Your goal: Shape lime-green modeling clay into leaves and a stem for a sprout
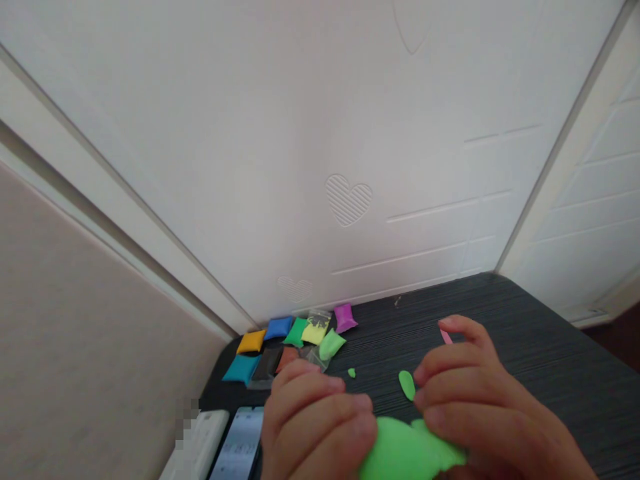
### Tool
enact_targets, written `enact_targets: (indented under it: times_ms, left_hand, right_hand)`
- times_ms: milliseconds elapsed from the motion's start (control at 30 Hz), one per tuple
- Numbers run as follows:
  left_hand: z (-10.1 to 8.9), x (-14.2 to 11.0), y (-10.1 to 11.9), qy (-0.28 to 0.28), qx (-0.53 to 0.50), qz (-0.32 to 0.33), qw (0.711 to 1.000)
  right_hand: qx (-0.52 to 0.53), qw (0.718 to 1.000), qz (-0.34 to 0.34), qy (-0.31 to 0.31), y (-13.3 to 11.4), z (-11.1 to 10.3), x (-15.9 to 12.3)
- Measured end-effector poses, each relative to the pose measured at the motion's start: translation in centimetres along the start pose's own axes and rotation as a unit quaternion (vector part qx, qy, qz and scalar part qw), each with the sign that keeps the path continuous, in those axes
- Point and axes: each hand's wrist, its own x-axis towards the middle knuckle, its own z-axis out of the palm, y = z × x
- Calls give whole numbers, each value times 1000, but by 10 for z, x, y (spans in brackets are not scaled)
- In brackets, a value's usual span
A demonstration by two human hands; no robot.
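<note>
A bright green lump of modelling clay (400, 453) is held between my two hands at the bottom of the view. My left hand (317, 423) curls its fingers over the lump's left side. From the right, my right hand (480, 393) grips it, index finger raised. The lump's underside and both thumbs are mostly hidden. Just beyond the right fingertips lies a flat green oval of clay (407, 385), and a small green scrap (351, 373) is farther left. A thin pink piece (446, 337) shows beside the right index finger; I cannot tell whether it touches.
Several coloured clay packets, among them a purple one (345, 318) and a teal one (241, 368), lie at the back left of the dark table (530, 353). A phone (241, 440) and a white object (207, 440) are at front left. A white panel (300, 133) rises behind.
</note>
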Motion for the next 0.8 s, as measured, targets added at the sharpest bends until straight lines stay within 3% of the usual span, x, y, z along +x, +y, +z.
enact_targets:
  times_ms: [33,100,267,367,467,600,800]
  left_hand:
    - [0,7,2,13,-23,17,1000]
    - [4,15,9,26,-62,-16,998]
    - [16,19,25,58,-105,-239,964]
    - [16,20,25,24,-111,-289,950]
    - [14,21,17,-32,-103,-289,951]
    - [15,19,9,-106,-118,-243,957]
    - [19,17,6,-138,-108,-188,966]
  right_hand:
    - [13,1000,14,7,-1,2,1]
    - [40,998,46,24,-2,7,2]
    - [71,993,89,29,3,13,-1]
    - [66,991,119,12,7,16,-2]
    - [57,989,137,7,9,18,-2]
    - [38,986,163,-6,10,20,-1]
    - [13,986,168,-16,13,23,1]
